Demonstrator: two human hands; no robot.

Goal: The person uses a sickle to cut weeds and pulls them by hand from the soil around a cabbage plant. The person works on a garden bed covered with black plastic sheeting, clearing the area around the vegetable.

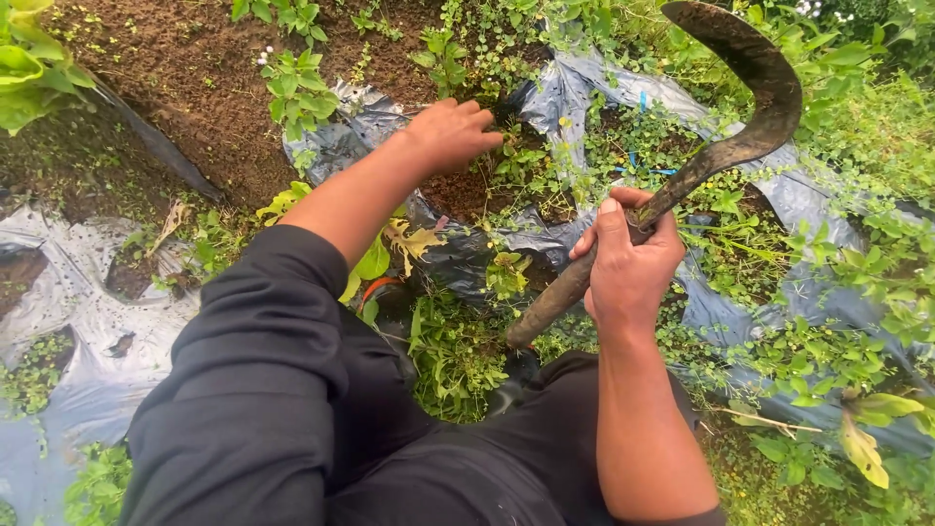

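Black sleeve pushed up the left arm, black trousers, bare forearms.

Right hand (pixel 628 263) gripping sickle (pixel 740 117), left hand (pixel 450 134) in weeds (pixel 521 166)

The left hand (pixel 448 134) pokes its fingertips down into small green weeds (pixel 521 166), so the tips are hidden. The right hand (pixel 628 263) covers the middle of the long dark wooden handle of the curved, rusty sickle (pixel 750 107). The tip of the blade is cut off by the far edge.

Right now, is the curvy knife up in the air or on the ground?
Up: the right hand holds the sickle above the weeds.
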